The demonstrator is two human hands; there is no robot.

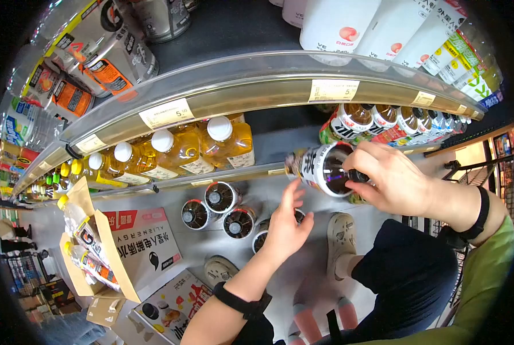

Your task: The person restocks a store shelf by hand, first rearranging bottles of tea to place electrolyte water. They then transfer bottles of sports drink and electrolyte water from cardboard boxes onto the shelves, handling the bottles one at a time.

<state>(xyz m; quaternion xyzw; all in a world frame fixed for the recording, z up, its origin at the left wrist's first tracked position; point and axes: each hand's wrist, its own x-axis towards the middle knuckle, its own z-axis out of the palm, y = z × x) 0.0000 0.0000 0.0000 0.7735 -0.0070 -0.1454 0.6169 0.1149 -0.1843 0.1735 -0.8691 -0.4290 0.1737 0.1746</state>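
Note:
My right hand (392,178) pinches a dark drink bottle (332,167) at its cap and neck. The bottle tilts on its side in front of the lower shelf, its white label with dark print turned left. Just below its base is my left hand (287,229), fingers spread and nothing in it. Several dark bottles with black caps (222,196) stand on the floor to the left of that hand, one partly hidden behind it. On the lower shelf, brown-drink bottles (357,117) form a row above the held bottle.
Yellow bottles with white caps (176,150) line the lower shelf at left. A transparent shelf edge (257,66) with price tags crosses above. An opened cardboard box (131,279) holding bottles stands lower left, beside a printed carton (170,305). Black wire racking (469,172) is at right.

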